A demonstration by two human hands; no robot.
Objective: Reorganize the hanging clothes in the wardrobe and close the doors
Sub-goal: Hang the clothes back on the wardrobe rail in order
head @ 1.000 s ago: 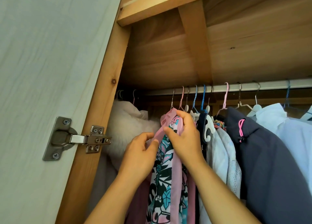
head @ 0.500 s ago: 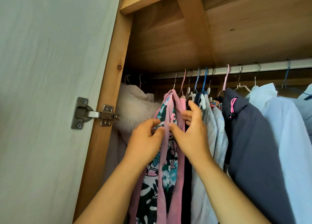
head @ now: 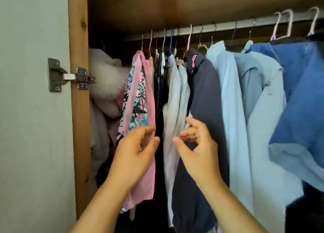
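Head view shows you standing at the open wardrobe with both hands raised in front of the hanging clothes. Your left hand [head: 135, 151] sits just in front of the pink garment with a floral print panel [head: 138, 99], its grip loose, fingers lightly curled around nothing. Your right hand [head: 196, 145] hovers at the pale grey-white shirt [head: 175, 96], fingers half bent and likewise empty; whether the fingertips brush the cloth, you cannot tell from here.

All the clothes hang from the metal rail [head: 228, 24] under the wooden top. At far left a fluffy cream coat [head: 107, 80] is pressed against the wooden frame post [head: 78, 101]. Right of the pale shirt come a dark navy jacket [head: 205, 92], a light blue shirt [head: 229, 101], a pale blue blazer [head: 263, 110] and a blue denim jacket [head: 301, 92].

You appear to be mid-sort, between one garment and the next, with the dark gap between the pink piece and the pale shirt as the working spot. Your next move likely calls for a firm hold on a hanger neck or shoulder, not on loose fabric, then a slide along the rail. The white wardrobe door [head: 31, 110] stands open on its steel hinge [head: 70, 75], so closing is not yet done.
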